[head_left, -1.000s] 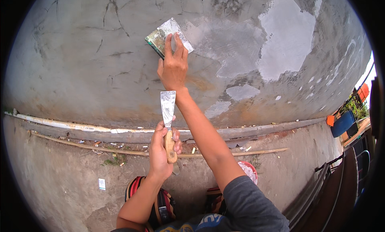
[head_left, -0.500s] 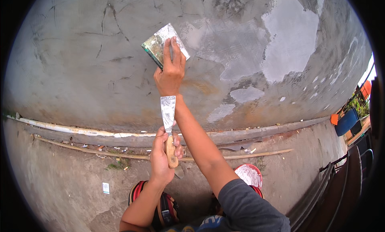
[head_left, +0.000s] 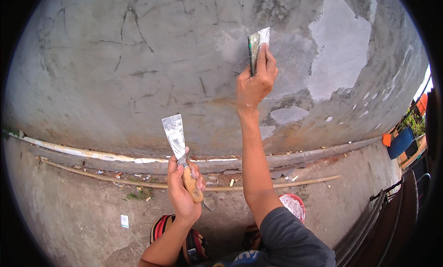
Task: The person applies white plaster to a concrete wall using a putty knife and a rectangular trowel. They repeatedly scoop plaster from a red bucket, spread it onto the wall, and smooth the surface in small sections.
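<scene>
My right hand (head_left: 258, 84) is closed on a flat, wide filling blade (head_left: 259, 40) smeared with white paste, with a dark green edge on its left side. It is held up at the grey wall (head_left: 152, 77), beside a lighter smeared area. Lower down and to the left, my left hand (head_left: 184, 188) grips a putty knife (head_left: 174, 135) by its wooden handle, blade pointing up and coated with white paste. That knife is apart from the wall. A pale filler patch (head_left: 339, 50) spreads over the wall right of the wide blade, with a smaller patch (head_left: 289, 114) below it.
A red bucket (head_left: 294, 207) of white paste stands on the ground by my right arm. Along the wall's foot run a white pipe (head_left: 92, 153) and a long wooden pole (head_left: 110, 178). A blue barrel (head_left: 400, 143) and dark boards (head_left: 392, 207) are at the right.
My right hand has moved right along the wall with the wide blade, which now shows narrower and more upright. The putty knife in my left hand has tipped slightly left.
</scene>
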{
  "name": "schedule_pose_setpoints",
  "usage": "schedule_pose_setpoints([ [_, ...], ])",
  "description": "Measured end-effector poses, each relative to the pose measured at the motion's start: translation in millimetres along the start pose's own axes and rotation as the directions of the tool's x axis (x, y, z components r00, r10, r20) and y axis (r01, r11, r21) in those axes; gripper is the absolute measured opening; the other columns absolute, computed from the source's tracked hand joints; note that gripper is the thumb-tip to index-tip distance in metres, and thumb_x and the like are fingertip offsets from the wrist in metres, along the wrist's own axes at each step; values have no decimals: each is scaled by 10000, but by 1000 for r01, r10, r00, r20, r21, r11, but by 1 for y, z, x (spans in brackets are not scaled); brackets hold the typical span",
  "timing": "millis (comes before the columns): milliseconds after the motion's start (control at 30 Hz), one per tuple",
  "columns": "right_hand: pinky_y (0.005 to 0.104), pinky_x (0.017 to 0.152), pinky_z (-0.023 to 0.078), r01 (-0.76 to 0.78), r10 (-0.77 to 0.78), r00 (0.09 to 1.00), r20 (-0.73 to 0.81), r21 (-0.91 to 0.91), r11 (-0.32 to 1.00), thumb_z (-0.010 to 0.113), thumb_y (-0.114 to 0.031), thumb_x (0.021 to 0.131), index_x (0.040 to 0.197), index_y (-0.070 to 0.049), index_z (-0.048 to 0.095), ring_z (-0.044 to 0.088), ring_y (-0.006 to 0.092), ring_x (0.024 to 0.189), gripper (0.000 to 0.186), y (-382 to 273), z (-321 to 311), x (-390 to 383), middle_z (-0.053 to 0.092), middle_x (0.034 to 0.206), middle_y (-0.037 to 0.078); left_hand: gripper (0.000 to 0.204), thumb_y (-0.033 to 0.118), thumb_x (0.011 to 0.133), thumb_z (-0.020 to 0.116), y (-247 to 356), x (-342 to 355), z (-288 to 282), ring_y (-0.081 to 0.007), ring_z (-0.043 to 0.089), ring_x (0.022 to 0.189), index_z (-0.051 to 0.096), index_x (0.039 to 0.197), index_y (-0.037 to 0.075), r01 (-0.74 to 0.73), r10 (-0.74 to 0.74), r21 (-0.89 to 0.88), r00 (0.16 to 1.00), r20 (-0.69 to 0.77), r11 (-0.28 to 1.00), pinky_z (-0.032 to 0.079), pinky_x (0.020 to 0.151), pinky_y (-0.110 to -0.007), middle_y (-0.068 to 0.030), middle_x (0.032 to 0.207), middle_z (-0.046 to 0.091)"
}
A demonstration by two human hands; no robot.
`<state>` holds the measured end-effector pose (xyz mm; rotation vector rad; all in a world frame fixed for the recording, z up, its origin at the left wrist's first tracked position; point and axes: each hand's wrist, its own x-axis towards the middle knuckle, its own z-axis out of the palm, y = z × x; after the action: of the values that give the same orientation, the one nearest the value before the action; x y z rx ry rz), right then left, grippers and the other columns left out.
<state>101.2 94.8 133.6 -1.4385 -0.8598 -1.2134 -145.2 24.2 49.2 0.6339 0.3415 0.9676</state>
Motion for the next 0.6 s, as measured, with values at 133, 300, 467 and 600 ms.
schedule_pose_setpoints([
  [133, 398, 912, 478, 52, -63, 995, 76, 133, 990, 639, 110, 672, 1377, -21, 534, 541, 340, 1092, 724, -50, 27, -29, 526, 1360, 144, 421, 261, 982, 319, 2, 0, 0, -93, 422, 566, 424, 1352, 90, -136, 137, 23, 989, -62, 990, 393, 534, -252, -20, 773, 455],
  [300, 386, 887, 494, 99, -218, 924, 315, 355, 930, 641, 122, 659, 1347, -66, 574, 558, 311, 1067, 716, -74, 23, -43, 565, 1326, 124, 449, 264, 977, 316, 2, 0, 2, -88, 406, 558, 402, 1381, 89, -300, 304, 51, 943, -139, 953, 399, 531, -250, -24, 773, 453],
  [467, 373, 825, 520, 295, -430, 870, 240, 445, 846, 634, 128, 647, 1259, -135, 653, 606, 277, 949, 666, -50, -16, -3, 663, 1185, 63, 439, 260, 990, 316, 8, -1, -1, -83, 417, 569, 395, 1387, 90, -313, 317, 50, 943, -105, 948, 393, 531, -241, -20, 783, 457],
  [600, 298, 814, 503, -400, 70, 701, 709, 310, 863, 688, -89, 880, 1175, -3, 649, 619, 130, 930, 310, -10, -79, 42, 695, 1076, 95, 407, 261, 1009, 311, 6, 1, -2, -75, 424, 568, 413, 1366, 94, -285, 295, 120, 952, -80, 951, 377, 518, -229, -7, 783, 456],
])
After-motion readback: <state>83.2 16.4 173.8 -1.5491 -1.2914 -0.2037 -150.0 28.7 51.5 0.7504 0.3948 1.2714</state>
